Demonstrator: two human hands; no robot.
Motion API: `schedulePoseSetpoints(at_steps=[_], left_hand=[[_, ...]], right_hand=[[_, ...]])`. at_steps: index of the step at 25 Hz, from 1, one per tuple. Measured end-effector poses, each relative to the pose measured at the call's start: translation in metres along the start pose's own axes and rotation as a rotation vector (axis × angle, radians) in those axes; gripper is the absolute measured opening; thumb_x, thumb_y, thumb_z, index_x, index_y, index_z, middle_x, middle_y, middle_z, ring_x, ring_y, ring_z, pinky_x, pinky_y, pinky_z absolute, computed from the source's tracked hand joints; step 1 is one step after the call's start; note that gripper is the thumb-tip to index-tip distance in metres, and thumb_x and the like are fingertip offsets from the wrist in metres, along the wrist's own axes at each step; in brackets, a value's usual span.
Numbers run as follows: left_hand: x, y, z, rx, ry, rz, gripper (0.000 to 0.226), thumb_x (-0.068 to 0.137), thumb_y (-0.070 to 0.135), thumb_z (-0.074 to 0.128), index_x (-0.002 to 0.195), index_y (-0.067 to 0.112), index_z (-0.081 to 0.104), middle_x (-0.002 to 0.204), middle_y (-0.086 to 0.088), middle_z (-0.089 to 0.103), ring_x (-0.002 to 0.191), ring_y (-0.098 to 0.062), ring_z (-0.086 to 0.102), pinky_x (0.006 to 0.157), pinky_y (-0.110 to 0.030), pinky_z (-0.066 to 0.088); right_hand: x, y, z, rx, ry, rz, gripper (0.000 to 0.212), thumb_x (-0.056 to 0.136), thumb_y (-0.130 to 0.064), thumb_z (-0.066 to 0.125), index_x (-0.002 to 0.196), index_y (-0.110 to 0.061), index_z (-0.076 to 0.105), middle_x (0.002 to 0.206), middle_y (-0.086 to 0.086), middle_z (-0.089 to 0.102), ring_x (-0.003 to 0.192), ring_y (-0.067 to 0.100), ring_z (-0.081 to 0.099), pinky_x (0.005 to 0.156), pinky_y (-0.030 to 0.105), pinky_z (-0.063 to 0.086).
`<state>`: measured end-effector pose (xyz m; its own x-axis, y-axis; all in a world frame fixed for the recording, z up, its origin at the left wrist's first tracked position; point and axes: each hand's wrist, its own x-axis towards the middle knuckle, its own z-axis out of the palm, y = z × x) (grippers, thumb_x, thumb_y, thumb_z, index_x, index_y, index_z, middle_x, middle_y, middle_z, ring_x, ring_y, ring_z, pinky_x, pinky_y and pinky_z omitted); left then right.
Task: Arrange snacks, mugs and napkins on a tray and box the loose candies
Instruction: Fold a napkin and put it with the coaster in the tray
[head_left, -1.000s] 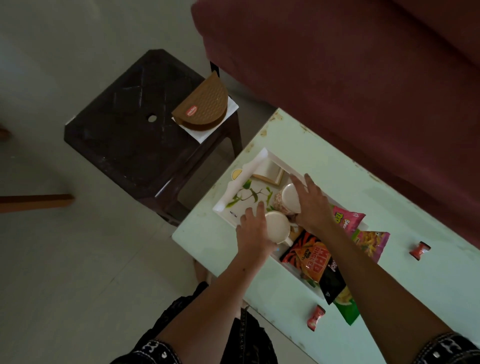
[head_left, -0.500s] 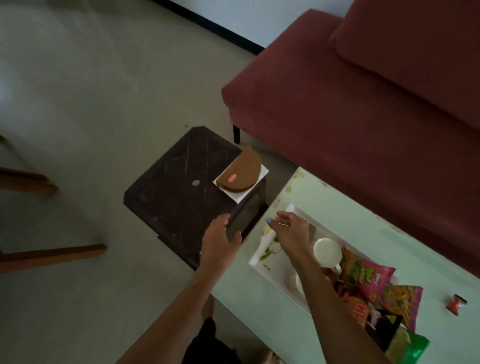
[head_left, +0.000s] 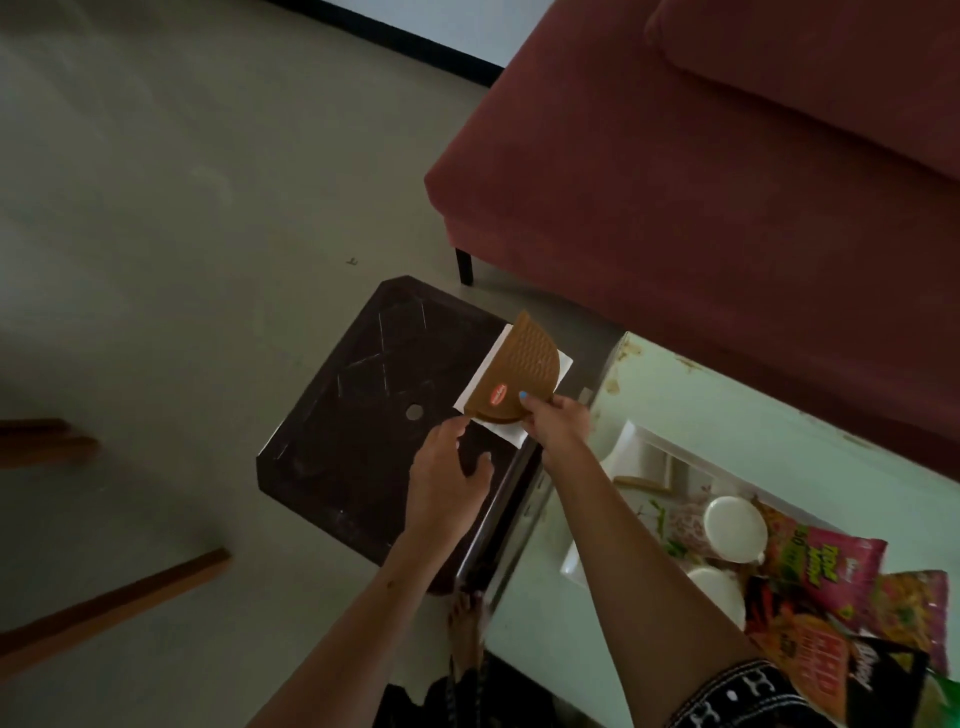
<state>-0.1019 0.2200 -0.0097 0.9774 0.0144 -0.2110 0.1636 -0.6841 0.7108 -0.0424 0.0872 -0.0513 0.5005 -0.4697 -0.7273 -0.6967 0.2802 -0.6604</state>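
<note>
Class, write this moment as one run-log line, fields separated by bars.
stage: fetching napkins | right hand: pinching brown holder on white napkins, dark stool | left hand: open, beside napkins | tray: mugs, snack packets

one view only, worn on the head, so nothing shared with a second camera; looked steeply down and forward from standing height, wide-angled, edges bowed; faced the dark stool (head_left: 384, 415) near the middle of the frame, with the red sofa (head_left: 701, 182) across the top right and the pale green table (head_left: 737, 415) cut off at the lower right; sat close above both forearms, which rose from the bottom edge, floor filling the left half
</note>
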Motion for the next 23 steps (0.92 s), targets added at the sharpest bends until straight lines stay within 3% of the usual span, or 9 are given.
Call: schedulePoseSetpoints(at_steps=[3,5,8,11,15,17,21,23], left_hand=[[0.013,0.001,-0.007,0.152,0.018,0.123,0.039,0.084,0.02,0.06,0.121,0.018,0.048,0.116,0.002,0.058,0.1,-0.003,0.052,0.084,-0.013,0.035],[0.02,0.003,-0.009,0.235,0.027,0.232,0.038,0.084,0.019,0.059,0.12,0.015,0.047,0.12,-0.002,0.057,0.108,-0.013,0.056,0.091,-0.024,0.046],[0.028,0.009,-0.01,0.337,-0.009,0.312,0.047,0.086,0.023,0.058,0.128,0.011,0.041,0.128,-0.007,0.055,0.117,-0.02,0.054,0.099,-0.035,0.047],[0.028,0.008,-0.01,0.396,-0.061,0.267,0.058,0.087,0.027,0.058,0.135,0.008,0.033,0.118,-0.008,0.059,0.098,-0.017,0.06,0.086,-0.03,0.052],[0.015,0.006,-0.008,0.404,-0.099,0.266,0.041,0.09,0.024,0.052,0.127,0.007,0.043,0.114,-0.009,0.059,0.093,-0.015,0.059,0.076,-0.023,0.052],[0.007,0.01,-0.006,0.36,-0.092,0.288,0.037,0.091,0.022,0.049,0.125,0.006,0.047,0.111,-0.009,0.061,0.092,-0.016,0.061,0.076,-0.024,0.053],[-0.012,0.02,0.01,0.221,-0.103,0.276,0.034,0.093,0.021,0.047,0.124,0.007,0.051,0.106,-0.009,0.062,0.085,-0.017,0.063,0.077,-0.031,0.056],[-0.024,0.027,0.028,0.148,-0.136,0.285,0.034,0.094,0.022,0.047,0.125,0.009,0.051,0.105,-0.007,0.062,0.083,-0.016,0.063,0.077,-0.029,0.056]], right_hand=[[-0.009,-0.004,0.008,0.051,-0.035,-0.009,0.014,0.075,-0.012,0.076,0.081,-0.011,0.064,0.073,0.003,0.068,0.058,0.011,0.065,0.06,0.024,0.058],[-0.024,-0.008,0.013,0.005,-0.04,-0.093,0.011,0.074,-0.012,0.077,0.077,-0.014,0.067,0.072,-0.001,0.07,0.054,0.007,0.068,0.053,0.018,0.055],[-0.051,-0.006,0.014,-0.085,-0.03,-0.24,0.015,0.075,-0.015,0.075,0.068,-0.023,0.065,0.072,-0.003,0.071,0.054,0.004,0.069,0.054,0.019,0.057],[-0.072,-0.002,0.009,-0.199,-0.011,-0.355,0.017,0.076,-0.02,0.075,0.067,-0.028,0.063,0.068,-0.011,0.067,0.055,0.001,0.066,0.049,0.011,0.052],[-0.092,-0.001,-0.001,-0.337,-0.015,-0.532,0.006,0.082,-0.024,0.07,0.087,-0.021,0.072,0.071,-0.019,0.061,0.063,-0.009,0.059,0.053,-0.002,0.042],[-0.099,0.0,-0.009,-0.337,0.097,-0.6,0.008,0.083,-0.025,0.068,0.089,-0.021,0.071,0.076,-0.017,0.062,0.067,-0.007,0.058,0.059,0.002,0.044],[-0.099,0.012,-0.039,-0.393,0.304,-0.501,0.028,0.079,-0.03,0.07,0.102,-0.019,0.058,0.093,-0.008,0.063,0.076,0.004,0.053,0.062,0.007,0.031],[-0.093,0.023,-0.06,-0.429,0.308,-0.444,0.02,0.084,-0.028,0.064,0.101,-0.017,0.06,0.094,-0.003,0.07,0.073,0.008,0.056,0.059,0.009,0.034]])
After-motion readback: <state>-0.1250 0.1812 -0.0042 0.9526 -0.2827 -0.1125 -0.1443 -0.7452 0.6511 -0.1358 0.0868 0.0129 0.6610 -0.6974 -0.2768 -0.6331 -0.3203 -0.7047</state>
